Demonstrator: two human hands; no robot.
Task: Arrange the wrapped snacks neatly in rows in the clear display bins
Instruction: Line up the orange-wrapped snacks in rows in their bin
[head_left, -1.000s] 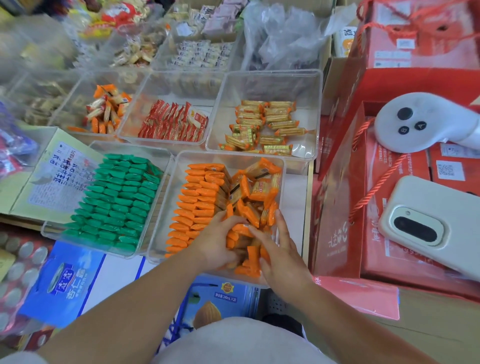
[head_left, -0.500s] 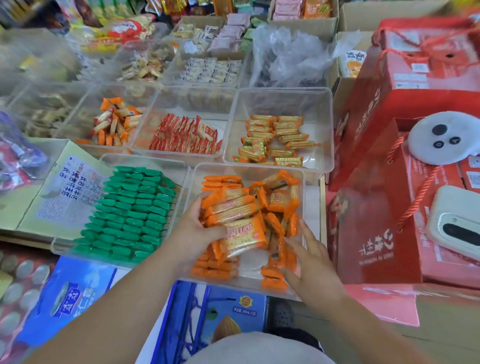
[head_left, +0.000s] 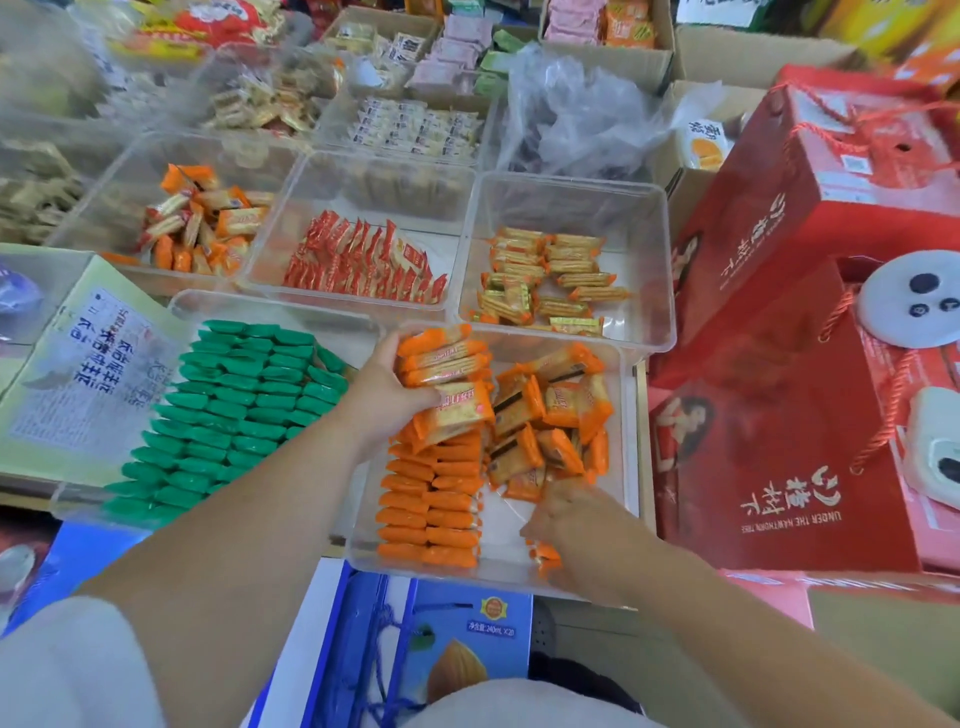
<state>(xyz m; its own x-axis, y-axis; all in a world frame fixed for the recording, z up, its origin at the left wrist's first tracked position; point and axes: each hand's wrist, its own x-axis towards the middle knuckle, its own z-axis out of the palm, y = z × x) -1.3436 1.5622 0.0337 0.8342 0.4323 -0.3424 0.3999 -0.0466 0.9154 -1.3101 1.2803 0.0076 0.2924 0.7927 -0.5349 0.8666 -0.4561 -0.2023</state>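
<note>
Red gift boxes (head_left: 779, 322) right; blue carton (head_left: 467, 639) below; plastic bag (head_left: 576, 114) behind.

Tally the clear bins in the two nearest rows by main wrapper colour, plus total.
green bin: 1
orange bins: 2
red bin: 1
gold bin: 1
Total: 5

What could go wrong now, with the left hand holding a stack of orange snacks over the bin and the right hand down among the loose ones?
1. The left hand grips an uneven stack of orange snacks above the neat rows. A packet could slip out and knock the rows askew.
2. The right hand works the loose pile right beside those rows, so it may nudge their edge out of line.
</note>
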